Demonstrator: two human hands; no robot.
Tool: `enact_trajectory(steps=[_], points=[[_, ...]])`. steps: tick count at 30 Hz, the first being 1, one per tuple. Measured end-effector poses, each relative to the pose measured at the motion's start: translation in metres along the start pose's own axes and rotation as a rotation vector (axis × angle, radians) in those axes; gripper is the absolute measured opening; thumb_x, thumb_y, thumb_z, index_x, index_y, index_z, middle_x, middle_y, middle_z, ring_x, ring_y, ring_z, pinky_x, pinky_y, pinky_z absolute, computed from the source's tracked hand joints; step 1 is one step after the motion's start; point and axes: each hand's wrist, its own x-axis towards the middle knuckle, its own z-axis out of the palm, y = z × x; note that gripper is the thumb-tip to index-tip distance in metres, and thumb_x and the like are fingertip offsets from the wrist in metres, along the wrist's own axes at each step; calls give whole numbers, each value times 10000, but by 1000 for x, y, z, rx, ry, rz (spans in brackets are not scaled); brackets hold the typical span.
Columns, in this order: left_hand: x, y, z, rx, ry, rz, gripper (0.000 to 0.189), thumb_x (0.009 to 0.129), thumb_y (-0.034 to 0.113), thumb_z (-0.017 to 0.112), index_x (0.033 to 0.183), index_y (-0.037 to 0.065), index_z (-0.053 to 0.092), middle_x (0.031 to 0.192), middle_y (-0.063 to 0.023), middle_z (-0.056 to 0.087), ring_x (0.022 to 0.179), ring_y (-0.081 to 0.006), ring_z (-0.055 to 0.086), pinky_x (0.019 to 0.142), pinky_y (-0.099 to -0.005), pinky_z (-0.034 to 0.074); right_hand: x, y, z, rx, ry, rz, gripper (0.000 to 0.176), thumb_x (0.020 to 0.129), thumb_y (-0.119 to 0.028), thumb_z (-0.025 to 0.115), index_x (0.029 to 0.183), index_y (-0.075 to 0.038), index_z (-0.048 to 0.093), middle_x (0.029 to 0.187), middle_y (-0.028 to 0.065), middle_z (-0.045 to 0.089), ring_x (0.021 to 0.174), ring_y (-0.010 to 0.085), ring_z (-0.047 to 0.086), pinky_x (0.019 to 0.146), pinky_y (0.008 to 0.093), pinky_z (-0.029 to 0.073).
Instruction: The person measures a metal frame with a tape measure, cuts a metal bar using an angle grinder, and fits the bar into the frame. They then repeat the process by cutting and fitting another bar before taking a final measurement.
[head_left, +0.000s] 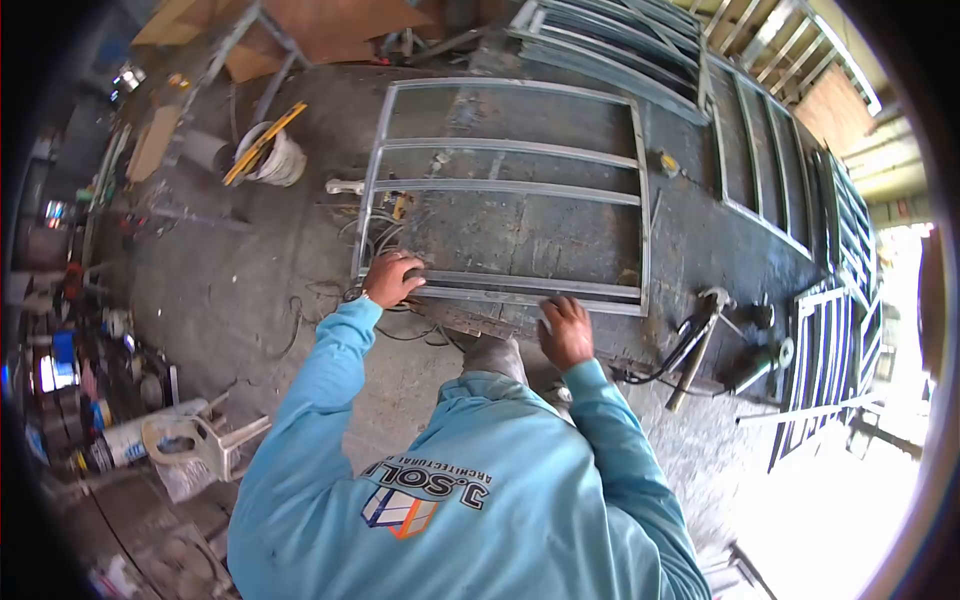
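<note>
A rectangular grey metal frame (505, 190) with several crossbars lies flat on a dark, scuffed work table (480, 245). My left hand (394, 278) is at the frame's near left corner, its fingers curled over the near bars. Farther right along the same edge is my right hand (567, 330), fingers loosely apart, fingertips right at the near rail and nothing visible in them. Cables (385, 235) lie bunched under the frame's left side, close to my left hand.
Right of the frame are a hammer (697, 350), an angle grinder (762, 366) and a yellow tape measure (668, 163). More metal frames are stacked (610, 50) at the back. On the left stands a white bucket (285, 165) with a yellow level (265, 145) across it.
</note>
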Motion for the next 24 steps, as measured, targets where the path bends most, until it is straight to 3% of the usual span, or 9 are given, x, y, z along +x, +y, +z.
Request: enact_trajectory(steps=[3,5,9,11,15,17,18,21,24], points=[[3,-7,1,-50,-60,98,254,819,221,693,996,46,646,1013,-126,608,1003,-332,568,851,-446,448,21,-24,29,-109,-52,-59,384,776,-147,648,1154,-91,611,1178,124,567,1124,324,505,927,451,418],[-3,-8,12,117,26,149,231,844,218,665,1001,54,619,1020,-115,582,1006,-326,552,850,-454,435,32,-34,43,-173,-217,-46,395,796,-156,610,1184,-87,595,1207,139,554,1145,311,503,929,441,414],[-12,-5,25,153,175,108,241,855,194,677,1047,69,603,1060,-91,552,1035,-303,527,844,-459,413,38,-49,57,-215,-169,-50,331,831,-155,566,1155,-99,612,1168,126,567,1116,294,517,891,439,419],[-14,-7,28,68,198,64,246,851,207,683,1045,77,605,1058,-92,558,1032,-313,523,871,-481,391,45,-54,52,-183,-261,40,281,849,-155,539,1111,-116,633,1141,109,574,1097,281,527,877,439,418],[-7,6,-11,72,283,17,403,813,314,726,1130,98,604,1105,-134,580,1050,-368,522,904,-504,396,46,-50,59,-213,-246,81,236,841,-162,545,1043,-153,667,1112,74,596,1088,273,531,862,437,414],[1,-15,-24,147,622,-233,392,828,327,700,1141,114,597,1133,-165,571,1110,-372,512,956,-538,380,42,-48,58,-217,-215,56,239,842,-163,542,1043,-157,671,1109,70,602,1090,276,529,861,441,413],[7,-45,-22,189,533,-530,507,840,357,684,1268,120,549,1242,-226,550,1149,-395,515,1000,-511,379,40,-48,58,-227,-194,72,242,843,-164,538,1043,-161,674,1105,66,608,1092,279,528,860,445,411],[17,-143,9,-68,394,-637,502,837,356,693,1253,92,599,1213,-250,597,1062,-391,587,934,-453,442,29,-46,57,-257,-136,99,265,844,-160,535,1068,-167,676,1105,69,616,1101,282,521,860,450,410],[16,-144,2,-299,192,-536,405,842,319,686,1127,32,675,1059,-248,670,937,-375,646,810,-413,491,13,-42,52,-260,-133,145,349,839,-145,537,1175,-165,629,1218,88,574,1119,308,509,866,465,420]])
